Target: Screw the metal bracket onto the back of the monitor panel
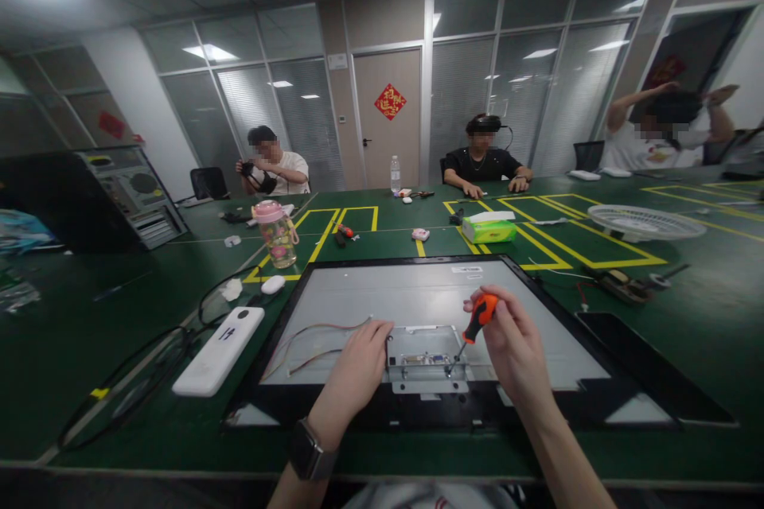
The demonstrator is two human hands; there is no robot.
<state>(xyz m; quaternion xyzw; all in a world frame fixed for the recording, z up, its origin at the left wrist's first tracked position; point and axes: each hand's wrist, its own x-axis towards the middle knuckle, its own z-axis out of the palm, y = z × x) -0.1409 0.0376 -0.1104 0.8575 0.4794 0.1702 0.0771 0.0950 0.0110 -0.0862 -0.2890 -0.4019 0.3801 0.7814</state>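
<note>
My right hand is closed around the orange and black handle of a screwdriver. The screwdriver slants down to the left, its tip at the connector edge of a metal bracket. Against the bracket's left side, my left hand holds on with its fingers pressed together; the fingertips are partly hidden. The bracket sits near the front edge of a large display panel, which lies back side up with a black frame. Thin loose wires lie on the panel to the left of my left hand.
A white power bank, black cables and a pink-lidded bottle are on the left. A dark flat panel lies on the right. Beyond are a tissue pack and a white round grille. Several people sit across the green table.
</note>
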